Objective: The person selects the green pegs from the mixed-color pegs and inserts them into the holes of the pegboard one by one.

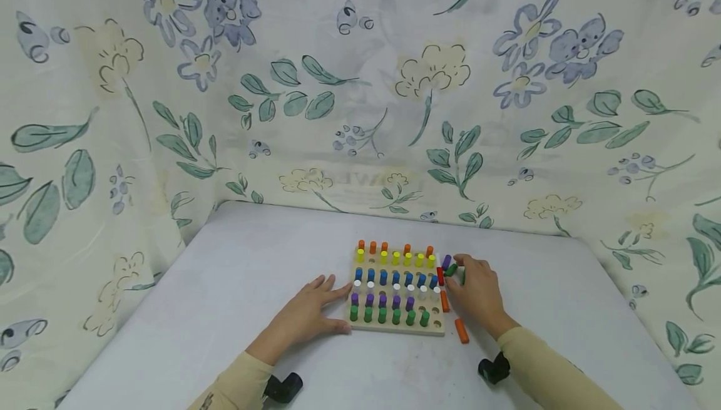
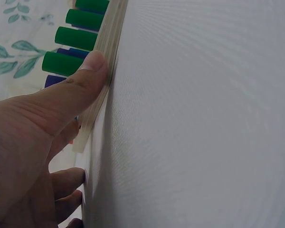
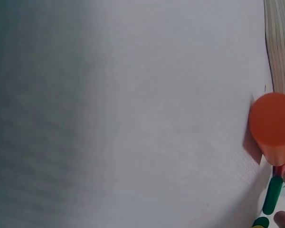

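A wooden pegboard (image 1: 394, 328) stands on the table with rows of orange, yellow, blue, white, purple and green pegs. My left hand (image 1: 306, 313) is at its left side, fingers spread. In the left wrist view the thumb (image 2: 88, 73) rests against the board's edge (image 2: 104, 66), beside the green pegs (image 2: 76, 38). My right hand (image 1: 477, 288) is bent over loose pegs at the board's right side. A green peg (image 1: 450, 270) lies between its thumb and fingertips; whether they pinch it is unclear. Another green peg (image 1: 463, 276) is partly hidden beneath the hand.
Beside the board's right edge are a loose purple peg (image 1: 447, 262), a red peg (image 1: 440, 276) and two orange pegs (image 1: 445, 301), one nearer me. Black wrist straps show below both hands. A flowered cloth (image 1: 360, 84) hangs behind the white table (image 1: 270, 241).
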Available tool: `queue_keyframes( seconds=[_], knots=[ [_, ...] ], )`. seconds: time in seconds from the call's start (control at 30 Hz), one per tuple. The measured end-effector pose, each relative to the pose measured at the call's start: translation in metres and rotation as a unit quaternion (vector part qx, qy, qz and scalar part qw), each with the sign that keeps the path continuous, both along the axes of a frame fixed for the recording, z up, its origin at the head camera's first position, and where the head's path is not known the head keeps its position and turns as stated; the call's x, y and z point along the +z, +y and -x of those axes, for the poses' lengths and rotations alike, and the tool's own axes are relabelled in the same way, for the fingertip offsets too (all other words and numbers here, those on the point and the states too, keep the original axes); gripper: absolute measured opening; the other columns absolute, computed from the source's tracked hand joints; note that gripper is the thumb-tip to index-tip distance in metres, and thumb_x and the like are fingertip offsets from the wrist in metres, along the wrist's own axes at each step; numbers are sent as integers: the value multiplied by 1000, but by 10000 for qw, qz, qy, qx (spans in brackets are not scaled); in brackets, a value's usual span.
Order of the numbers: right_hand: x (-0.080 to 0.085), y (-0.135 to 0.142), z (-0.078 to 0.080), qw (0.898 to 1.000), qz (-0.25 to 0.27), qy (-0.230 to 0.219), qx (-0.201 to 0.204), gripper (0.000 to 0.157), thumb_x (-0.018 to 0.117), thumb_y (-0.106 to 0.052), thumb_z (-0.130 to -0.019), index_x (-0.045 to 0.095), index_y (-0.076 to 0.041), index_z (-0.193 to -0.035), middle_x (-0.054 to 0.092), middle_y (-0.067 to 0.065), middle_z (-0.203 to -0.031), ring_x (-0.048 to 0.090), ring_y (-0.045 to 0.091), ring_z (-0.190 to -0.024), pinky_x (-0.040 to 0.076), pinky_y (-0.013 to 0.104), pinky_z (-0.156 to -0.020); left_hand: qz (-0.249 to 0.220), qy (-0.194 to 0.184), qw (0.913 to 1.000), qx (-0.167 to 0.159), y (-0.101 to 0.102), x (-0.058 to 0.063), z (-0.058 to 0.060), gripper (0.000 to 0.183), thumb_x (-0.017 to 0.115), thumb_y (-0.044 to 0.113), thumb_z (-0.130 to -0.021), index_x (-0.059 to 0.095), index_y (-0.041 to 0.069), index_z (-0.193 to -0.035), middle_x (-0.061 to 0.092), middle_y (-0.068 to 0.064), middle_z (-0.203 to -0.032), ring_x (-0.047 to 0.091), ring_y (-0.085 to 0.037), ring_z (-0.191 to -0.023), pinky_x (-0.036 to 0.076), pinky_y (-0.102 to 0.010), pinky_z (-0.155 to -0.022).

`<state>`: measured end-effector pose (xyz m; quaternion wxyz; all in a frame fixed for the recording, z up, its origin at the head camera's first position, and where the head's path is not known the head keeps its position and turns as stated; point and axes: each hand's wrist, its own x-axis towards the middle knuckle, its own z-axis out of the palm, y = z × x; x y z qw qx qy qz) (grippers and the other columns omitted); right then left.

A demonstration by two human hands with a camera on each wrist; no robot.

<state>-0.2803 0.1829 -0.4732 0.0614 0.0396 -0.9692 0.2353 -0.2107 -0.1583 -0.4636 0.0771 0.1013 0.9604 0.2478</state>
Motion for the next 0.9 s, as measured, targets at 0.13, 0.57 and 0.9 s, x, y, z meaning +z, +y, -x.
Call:
queue_keyframes(
  seconds=[0.13,0.57,0.9],
  knots=[
    [0,0,3,9999,-116,-19,-5,55,74,-23,-93,53,-1,-139,63,19,-131,47,40,-128,37,60,-111,6,24,10000,3,0,0,0,86,84,58,-72,55,29,-148,38,-17,-160,26,-42,-151,29,-67,-115],
    [1,-2,7,9993,-354,-75,90,54,74,-19,-93,52,0,-139,63,20,-131,47,42,-130,36,62,-112,12,53,10000,-18,0,0,1,85,84,58,-73,56,29,-148,38,-17,-160,26,-43,-150,29,-67,-114],
    [3,0,7,9992,-381,-11,156,54,75,-18,-93,53,-1,-139,66,18,-124,52,41,-121,43,58,-102,35,59,10000,-29,0,-1,2,86,84,59,-73,56,29,-148,39,-18,-159,26,-43,-150,29,-67,-114]
  ],
)
